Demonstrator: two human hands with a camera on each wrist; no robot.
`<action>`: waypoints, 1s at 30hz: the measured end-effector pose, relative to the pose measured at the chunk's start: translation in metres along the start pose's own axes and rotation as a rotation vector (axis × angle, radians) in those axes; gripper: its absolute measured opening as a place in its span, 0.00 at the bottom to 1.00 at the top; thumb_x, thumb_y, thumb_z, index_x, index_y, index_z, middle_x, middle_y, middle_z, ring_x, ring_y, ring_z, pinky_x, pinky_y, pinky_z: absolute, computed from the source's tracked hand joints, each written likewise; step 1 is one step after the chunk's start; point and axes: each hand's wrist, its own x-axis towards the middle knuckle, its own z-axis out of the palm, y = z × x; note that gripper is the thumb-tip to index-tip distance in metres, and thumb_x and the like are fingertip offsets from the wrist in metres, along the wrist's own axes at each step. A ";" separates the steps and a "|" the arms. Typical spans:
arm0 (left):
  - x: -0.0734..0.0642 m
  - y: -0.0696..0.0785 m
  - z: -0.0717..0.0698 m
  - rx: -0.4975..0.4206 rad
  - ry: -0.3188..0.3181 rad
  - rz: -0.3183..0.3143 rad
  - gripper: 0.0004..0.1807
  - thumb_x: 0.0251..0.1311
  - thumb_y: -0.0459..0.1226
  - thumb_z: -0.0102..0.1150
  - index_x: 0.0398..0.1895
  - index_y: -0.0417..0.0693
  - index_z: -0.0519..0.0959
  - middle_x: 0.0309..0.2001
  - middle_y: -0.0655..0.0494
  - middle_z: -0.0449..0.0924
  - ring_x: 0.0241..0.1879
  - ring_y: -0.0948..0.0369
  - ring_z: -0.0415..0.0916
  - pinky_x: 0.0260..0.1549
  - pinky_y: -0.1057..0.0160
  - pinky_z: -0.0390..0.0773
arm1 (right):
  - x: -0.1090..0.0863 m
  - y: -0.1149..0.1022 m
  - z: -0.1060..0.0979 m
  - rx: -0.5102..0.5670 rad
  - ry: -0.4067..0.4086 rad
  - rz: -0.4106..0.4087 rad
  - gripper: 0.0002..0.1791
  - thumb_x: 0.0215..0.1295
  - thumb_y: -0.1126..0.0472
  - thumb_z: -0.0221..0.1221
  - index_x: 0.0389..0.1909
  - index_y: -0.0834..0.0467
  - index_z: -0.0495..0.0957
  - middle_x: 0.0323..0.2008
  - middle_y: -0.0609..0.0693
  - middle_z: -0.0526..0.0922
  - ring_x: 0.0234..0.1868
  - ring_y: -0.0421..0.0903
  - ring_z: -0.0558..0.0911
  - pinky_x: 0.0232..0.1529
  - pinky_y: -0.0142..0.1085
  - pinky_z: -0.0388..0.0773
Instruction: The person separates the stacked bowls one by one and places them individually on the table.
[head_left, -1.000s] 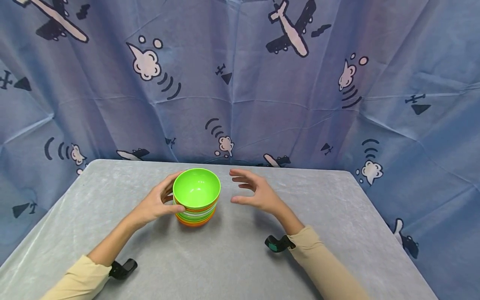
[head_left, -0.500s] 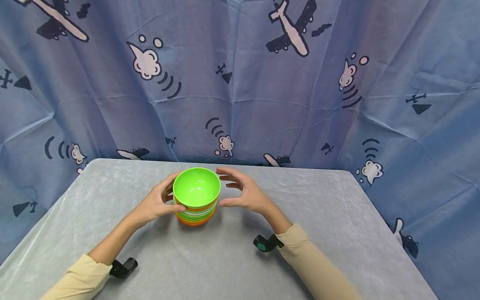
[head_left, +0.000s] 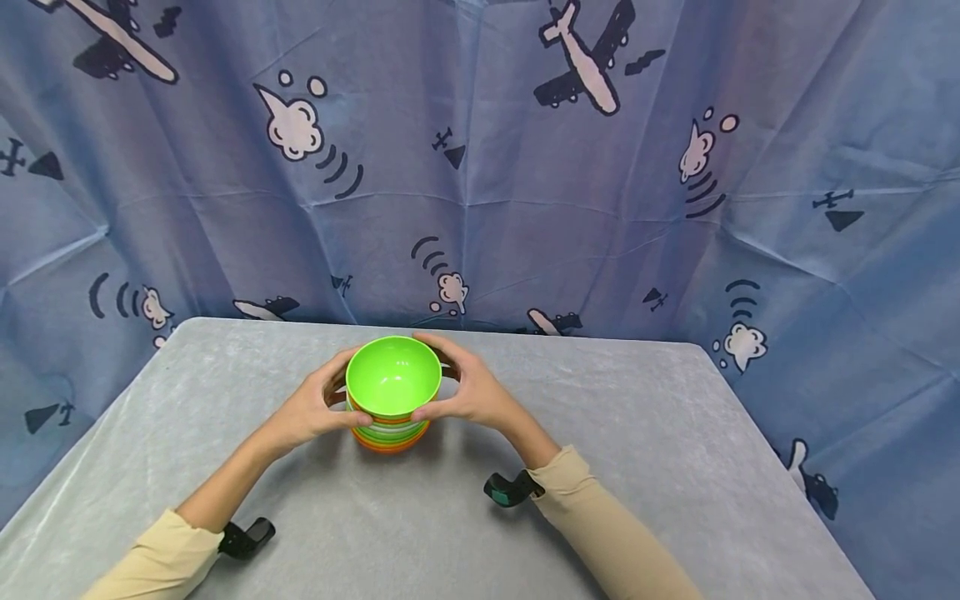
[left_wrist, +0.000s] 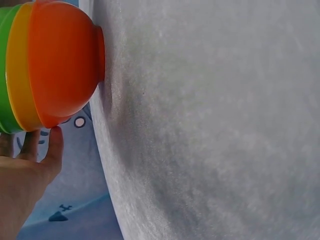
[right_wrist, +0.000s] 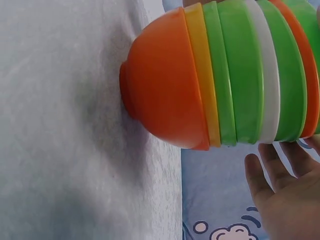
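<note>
Bowls [head_left: 393, 400], one nested stack: upright on table [head_left: 450, 533], toward far edge, left of its middle. Left hand [head_left: 317, 408] and right hand [head_left: 472, 390]: curled round opposite sides, holding stack. Judged status: nesting done, lifting undone.

The stacked bowls [head_left: 393, 387] look like smooth, glossy plastic, a bright highlight inside the top one; from them, in the head view, the creased curtain [head_left: 480, 167] at twelve is matt cloth, the table covering [head_left: 390, 517] at six is matt, faintly rough fabric, and the left sleeve [head_left: 161, 554] at eight and right sleeve [head_left: 611, 529] at four are soft, matt cloth
</note>
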 end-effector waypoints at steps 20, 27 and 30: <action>0.000 0.000 0.000 0.004 0.002 -0.004 0.48 0.57 0.32 0.74 0.78 0.42 0.58 0.70 0.43 0.66 0.68 0.44 0.65 0.60 0.39 0.69 | 0.003 0.000 0.007 -0.011 0.036 -0.011 0.55 0.48 0.50 0.81 0.75 0.61 0.64 0.68 0.46 0.71 0.66 0.46 0.70 0.67 0.48 0.66; 0.000 -0.001 -0.001 0.000 0.002 -0.002 0.48 0.57 0.32 0.74 0.78 0.43 0.58 0.70 0.42 0.66 0.68 0.44 0.64 0.61 0.38 0.68 | 0.004 0.000 0.007 -0.010 0.048 -0.056 0.53 0.48 0.53 0.81 0.75 0.57 0.65 0.68 0.46 0.71 0.67 0.47 0.70 0.68 0.47 0.65; 0.000 -0.001 -0.001 0.000 0.002 0.000 0.47 0.57 0.32 0.74 0.78 0.43 0.58 0.69 0.42 0.67 0.68 0.44 0.64 0.60 0.38 0.68 | 0.005 -0.001 0.006 0.004 0.049 -0.074 0.53 0.49 0.50 0.80 0.75 0.56 0.65 0.68 0.47 0.71 0.67 0.48 0.70 0.68 0.49 0.65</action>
